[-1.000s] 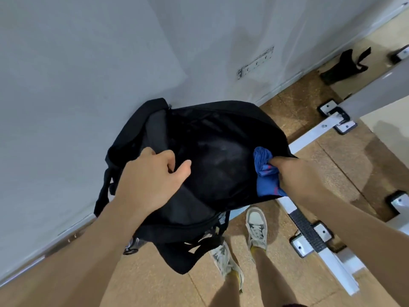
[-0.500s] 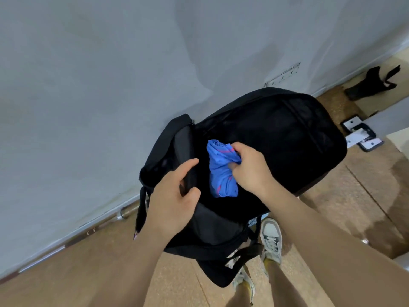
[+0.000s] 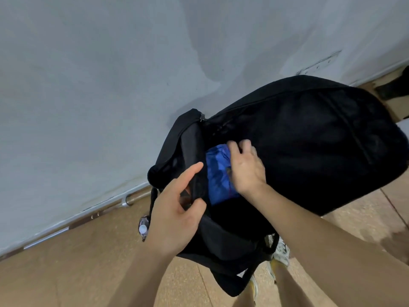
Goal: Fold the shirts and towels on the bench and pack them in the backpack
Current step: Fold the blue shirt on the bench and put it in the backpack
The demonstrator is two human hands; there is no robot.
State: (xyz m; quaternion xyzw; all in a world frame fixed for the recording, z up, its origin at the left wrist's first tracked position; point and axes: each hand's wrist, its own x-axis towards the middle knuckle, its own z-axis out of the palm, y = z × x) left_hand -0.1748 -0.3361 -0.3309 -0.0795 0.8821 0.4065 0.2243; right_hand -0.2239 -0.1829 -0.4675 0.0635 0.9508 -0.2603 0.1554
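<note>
A black backpack (image 3: 309,138) hangs in front of me, its top opening spread wide. My left hand (image 3: 174,216) pinches the near edge of the opening between thumb and fingers and holds it apart. A folded blue cloth (image 3: 218,173) with faint red marks sits inside the opening, partly below the rim. My right hand (image 3: 245,167) lies on top of the cloth, fingers curled over its upper edge, pressing it down into the bag.
A grey wall (image 3: 110,85) stands right behind the bag. The floor (image 3: 77,262) is brown cork, with a metal bar (image 3: 126,201) along the wall's base. A bottle cap (image 3: 142,228) shows at the bag's side pocket. My shoes (image 3: 281,253) are below the bag.
My right hand has carried the blue cloth from the bag's right side to the opening and pushed it deeper inside. The left hand shifted to pinch the opening's edge.
</note>
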